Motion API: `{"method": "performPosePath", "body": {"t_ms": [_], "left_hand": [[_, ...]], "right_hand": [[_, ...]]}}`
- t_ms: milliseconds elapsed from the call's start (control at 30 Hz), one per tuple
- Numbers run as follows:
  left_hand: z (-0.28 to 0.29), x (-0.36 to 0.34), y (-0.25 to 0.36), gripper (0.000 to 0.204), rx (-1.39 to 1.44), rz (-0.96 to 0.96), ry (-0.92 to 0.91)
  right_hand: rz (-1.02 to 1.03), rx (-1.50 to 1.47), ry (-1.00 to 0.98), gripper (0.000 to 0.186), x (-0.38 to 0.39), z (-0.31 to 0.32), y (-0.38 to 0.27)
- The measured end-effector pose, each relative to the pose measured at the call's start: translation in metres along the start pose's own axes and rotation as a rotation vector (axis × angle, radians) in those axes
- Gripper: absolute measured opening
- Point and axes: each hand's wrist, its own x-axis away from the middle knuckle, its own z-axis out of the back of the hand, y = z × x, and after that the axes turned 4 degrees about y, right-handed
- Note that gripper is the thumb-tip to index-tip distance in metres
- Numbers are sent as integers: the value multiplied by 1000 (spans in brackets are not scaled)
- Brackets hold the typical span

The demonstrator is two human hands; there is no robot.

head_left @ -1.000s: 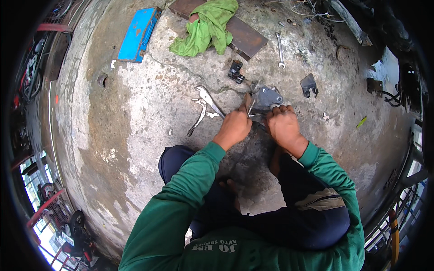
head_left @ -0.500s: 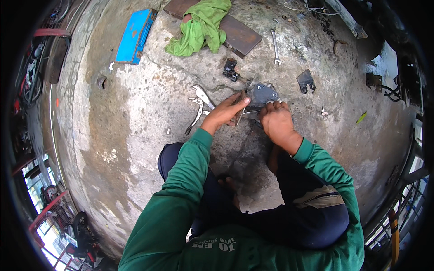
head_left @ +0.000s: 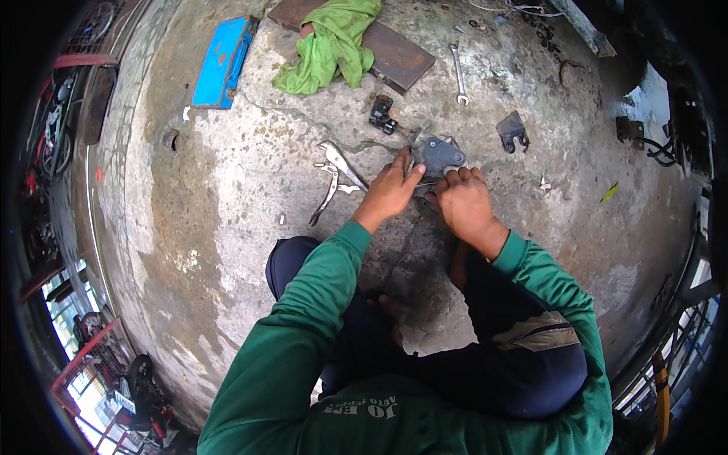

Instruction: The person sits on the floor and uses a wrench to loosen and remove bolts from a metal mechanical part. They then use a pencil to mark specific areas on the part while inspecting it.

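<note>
On the concrete between my hands lies a dark grey metal bracket assembly (head_left: pixel 440 157) with bolt heads on its flat face. A short shaft runs from its far left side to a black universal joint (head_left: pixel 383 114). My left hand (head_left: pixel 392 189) grips the near left side of the assembly, thumb on top. The fingers of my right hand (head_left: pixel 464 199) are curled around its near right edge; what lies under them is hidden. Locking pliers (head_left: pixel 339 168) with spread handles lie left of my left hand. A dark notched metal plate (head_left: pixel 512 133) lies to the right.
Farther off are a combination wrench (head_left: pixel 459 74), a green cloth (head_left: pixel 327 47) draped over a brown metal box (head_left: pixel 400 57), and a blue metal case (head_left: pixel 222 64). Small loose parts (head_left: pixel 547 38) are scattered at the far right. Motorcycles (head_left: pixel 54 140) stand along the left edge.
My left hand has shifted right, closer to my right hand, and its thumb has come down onto the assembly. The edge of metal that showed by its thumb is now mostly covered. My right hand has barely moved.
</note>
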Motion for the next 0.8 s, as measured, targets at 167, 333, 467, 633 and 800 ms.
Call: {"method": "performPosePath", "body": {"t_ms": [167, 333, 467, 633, 800], "left_hand": [[-5, 0, -8, 87, 3, -44, 40], [-1, -1, -4, 92, 44, -41, -4], [2, -4, -5, 95, 62, -25, -29], [-1, -2, -7, 95, 91, -31, -15], [-1, -2, -7, 98, 99, -39, -24]], "right_hand": [[42, 54, 10, 15, -1, -1, -3], [0, 8, 24, 14, 2, 1, 0], [22, 88, -4, 13, -2, -3, -3], [7, 87, 31, 13, 2, -5, -3], [19, 136, 34, 13, -1, -7, -4]]}}
